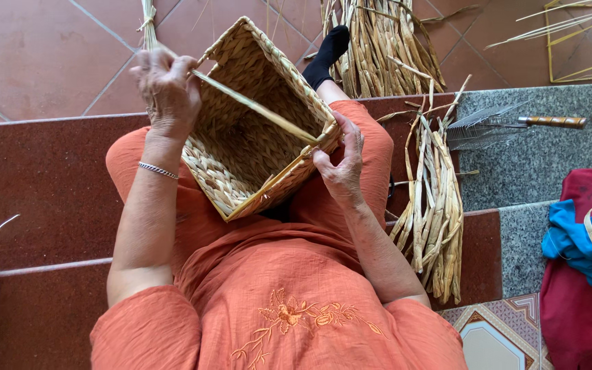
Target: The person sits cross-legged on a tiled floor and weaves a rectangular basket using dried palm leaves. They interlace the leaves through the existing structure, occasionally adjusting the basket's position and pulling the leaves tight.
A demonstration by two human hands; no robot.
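A square woven straw basket (241, 147) lies tilted on my lap, its open mouth facing me. My left hand (168, 89) grips a long pale reed strand (255, 108) that runs taut across the basket's mouth to its right rim. My right hand (342, 164) holds that right rim corner, fingers pinching where the strand meets the edge. I wear orange clothes and a silver bracelet on the left wrist.
A bundle of dried reeds (436, 205) lies on the step to my right, with more (385, 41) on the tiled floor ahead. A wire tool with a wooden handle (508, 123) rests on the grey step. Red and blue cloth (584, 253) sits far right.
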